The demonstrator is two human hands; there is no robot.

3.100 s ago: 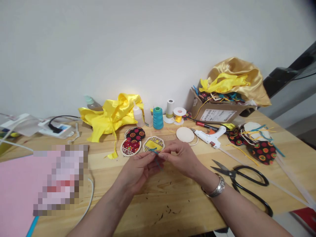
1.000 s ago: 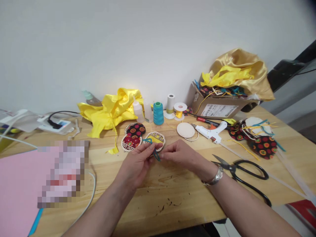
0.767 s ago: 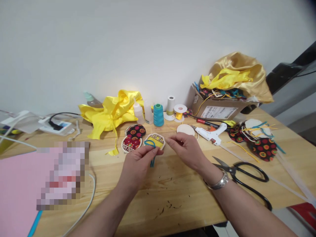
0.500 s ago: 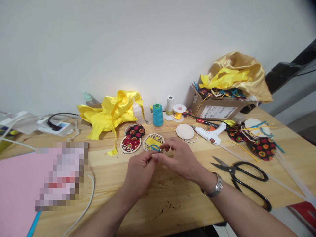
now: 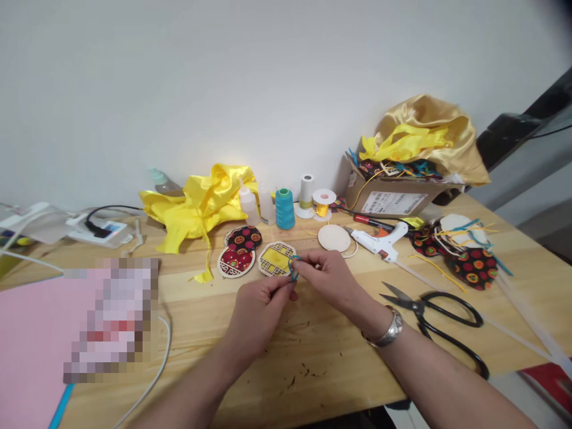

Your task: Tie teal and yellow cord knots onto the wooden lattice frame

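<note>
A small loop of teal cord (image 5: 293, 269) is pinched between my two hands above the wooden table. My left hand (image 5: 260, 310) grips its lower end between thumb and forefinger. Higher up, the fingertips of my right hand (image 5: 328, 277) close on the cord's upper part. Just behind the cord lies a wooden fretwork piece with a yellow centre (image 5: 277, 260), partly covered by the fingers. To its left rests a gourd-shaped piece in red and black patterned cloth (image 5: 239, 256).
Large black-handled scissors (image 5: 420, 308) lie open by my right forearm. Behind are a white glue gun (image 5: 379, 243), a teal thread cone (image 5: 285, 208), a round wooden disc (image 5: 334, 238) and yellow satin (image 5: 201, 205). A cardboard box (image 5: 388, 199) stands at back right.
My right hand has drawn the teal cord up from the left hand's fingers, so the loop now stands taller between them. The left hand has barely moved.
</note>
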